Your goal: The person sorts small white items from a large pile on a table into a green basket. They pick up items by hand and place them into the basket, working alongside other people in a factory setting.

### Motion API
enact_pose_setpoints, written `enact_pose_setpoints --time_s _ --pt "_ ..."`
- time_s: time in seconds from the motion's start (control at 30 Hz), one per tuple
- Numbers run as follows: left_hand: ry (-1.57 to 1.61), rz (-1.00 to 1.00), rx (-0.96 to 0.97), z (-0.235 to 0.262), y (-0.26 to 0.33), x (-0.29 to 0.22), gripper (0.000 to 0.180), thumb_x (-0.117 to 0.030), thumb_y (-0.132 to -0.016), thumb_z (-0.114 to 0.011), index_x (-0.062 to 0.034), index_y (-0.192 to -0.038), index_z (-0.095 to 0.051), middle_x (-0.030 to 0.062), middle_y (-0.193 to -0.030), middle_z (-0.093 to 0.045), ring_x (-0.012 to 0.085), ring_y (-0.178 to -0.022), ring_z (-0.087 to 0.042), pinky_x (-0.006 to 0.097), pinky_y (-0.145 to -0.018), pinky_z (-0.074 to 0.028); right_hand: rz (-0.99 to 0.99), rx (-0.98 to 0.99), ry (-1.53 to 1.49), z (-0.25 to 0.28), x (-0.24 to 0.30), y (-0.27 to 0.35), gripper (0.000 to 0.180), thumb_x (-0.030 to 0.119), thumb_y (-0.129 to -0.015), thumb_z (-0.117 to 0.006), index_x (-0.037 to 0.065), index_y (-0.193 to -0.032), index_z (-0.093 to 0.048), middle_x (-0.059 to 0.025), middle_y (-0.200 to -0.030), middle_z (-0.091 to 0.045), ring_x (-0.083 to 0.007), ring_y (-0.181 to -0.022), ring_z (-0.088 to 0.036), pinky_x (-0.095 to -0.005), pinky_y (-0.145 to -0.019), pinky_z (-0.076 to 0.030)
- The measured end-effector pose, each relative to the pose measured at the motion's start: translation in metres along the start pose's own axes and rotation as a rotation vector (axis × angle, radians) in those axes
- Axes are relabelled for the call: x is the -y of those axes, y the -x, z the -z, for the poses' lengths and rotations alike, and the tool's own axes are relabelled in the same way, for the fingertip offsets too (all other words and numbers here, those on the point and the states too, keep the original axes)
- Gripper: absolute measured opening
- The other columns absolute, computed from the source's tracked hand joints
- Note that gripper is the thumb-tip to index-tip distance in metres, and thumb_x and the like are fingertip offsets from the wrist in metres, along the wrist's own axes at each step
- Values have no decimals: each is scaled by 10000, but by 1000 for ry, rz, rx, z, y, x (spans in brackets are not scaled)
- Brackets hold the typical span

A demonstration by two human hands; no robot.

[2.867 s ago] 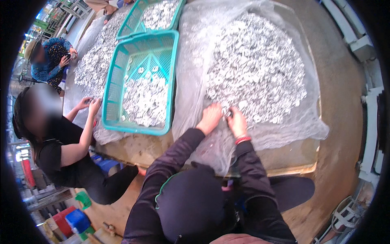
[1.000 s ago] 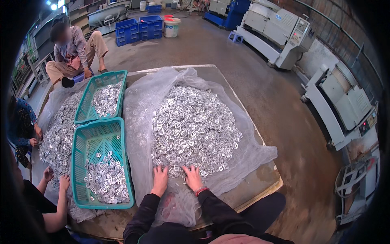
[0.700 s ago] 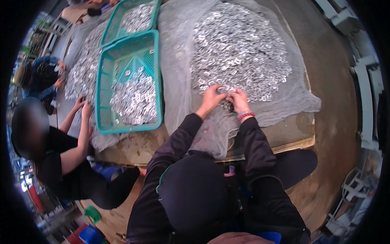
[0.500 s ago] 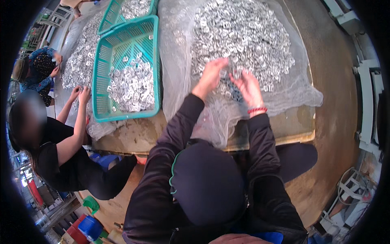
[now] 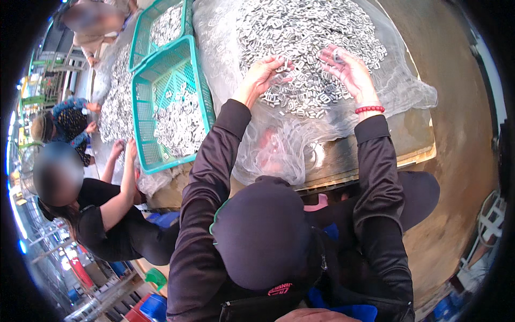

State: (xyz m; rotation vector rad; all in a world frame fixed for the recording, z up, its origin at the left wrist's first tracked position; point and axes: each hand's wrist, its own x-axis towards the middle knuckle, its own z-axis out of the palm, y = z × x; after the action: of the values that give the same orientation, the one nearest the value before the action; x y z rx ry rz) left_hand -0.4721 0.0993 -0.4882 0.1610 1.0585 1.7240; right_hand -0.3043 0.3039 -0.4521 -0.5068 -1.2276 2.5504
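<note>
Many small silver metal buckles (image 5: 311, 32) lie in a wide heap on a sheet of translucent white mesh (image 5: 220, 70). Over the heap's near left part is my left hand (image 5: 261, 78), its thumb and fingers bent together; small pieces around the fingertips hide what they pinch. To the right, my right hand (image 5: 351, 75) is turned palm inward above the heap, a single metal buckle (image 5: 337, 54) between its thumb and fingers. A red bead bracelet (image 5: 370, 109) circles my right wrist. The hands are apart, with loose buckles below and between them.
Left of the mesh stands a teal plastic basket (image 5: 205, 96) partly filled with buckles, with another teal basket (image 5: 188, 16) behind it. Co-workers (image 5: 107, 214) sit along the left at a second heap (image 5: 115, 112). The wooden table edge (image 5: 370, 169) runs before me.
My hands were close together low over the heap's near edge; now they are farther apart, the right one moved right and upward. The view has shifted slightly, and another person shows at the far left.
</note>
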Motion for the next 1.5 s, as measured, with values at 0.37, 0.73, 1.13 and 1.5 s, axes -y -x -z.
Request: enact_pose_setpoints --time_s 0.37,0.73,1.13,1.5 --pt "-114 -175 -34 -20 1 -12 182 -159 -881 -611 -63 -1033 -578 68 -907 -625 185 -797 -628 315 -697 -542 -76 -433 1510 58 -114 21 594 287 -732 -751 45 -1205 -485 -252 -1099 -517 -430 -1036 -527 -485 -823 -468" --pt "-1690 -342 -51 5 26 76 345 -271 -767 -731 -77 -996 -561 127 -800 -581 302 -699 -590 400 -631 -470 -34 -582 627 67 -103 5 261 128 -768 -657 -38 -964 -612 -222 -870 -667 -366 -850 -651 -405 -743 -491" --pt "-1754 -408 -52 7 8 86 225 -150 -783 -666 -101 -986 -581 134 -873 -533 324 -824 -603 435 -701 -491 62 -309 25 31 -65 11 230 137 -945 -502 -48 -1072 -549 -157 -963 -652 -206 -798 -646 -297 -653 -545" --pt "-1701 -552 -67 8 11 83 201 -162 -795 -669 -65 -935 -563 89 -827 -546 274 -821 -585 377 -692 -468 90 -171 -42 24 -43 38 220 184 -879 -547 -15 -949 -610 -138 -886 -644 -195 -741 -639 -266 -526 -493"
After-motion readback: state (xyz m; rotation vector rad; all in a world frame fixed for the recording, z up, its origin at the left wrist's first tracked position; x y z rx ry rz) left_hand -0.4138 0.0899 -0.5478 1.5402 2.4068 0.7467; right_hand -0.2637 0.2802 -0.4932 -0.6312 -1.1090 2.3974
